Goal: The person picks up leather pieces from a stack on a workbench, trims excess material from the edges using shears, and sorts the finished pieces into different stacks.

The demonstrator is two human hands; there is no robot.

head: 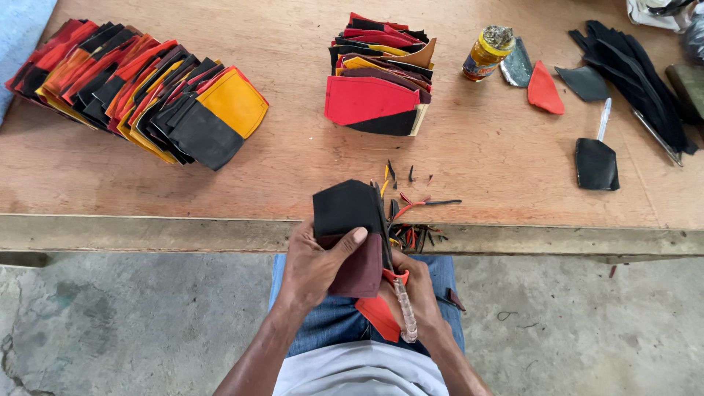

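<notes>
trimming looks like the step in hand: the left hand (312, 264) has its fingers clamped on a black-and-maroon leather piece (350, 235) over the tabletop (293, 169) edge, thumb on top. right hand (414, 293), at 4 o'clock, grips a clear-handled tool (405, 312). next likely needs steady cutting along the piece's edge, scraps (411, 235) falling at 2 o'clock.

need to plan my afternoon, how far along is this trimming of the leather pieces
Looks done: a long fanned row lies at the table's left. In hand: the left hand grips a black-and-maroon piece while the right hand works scissors, offcuts beneath. Likely left: the centre stack.
</notes>
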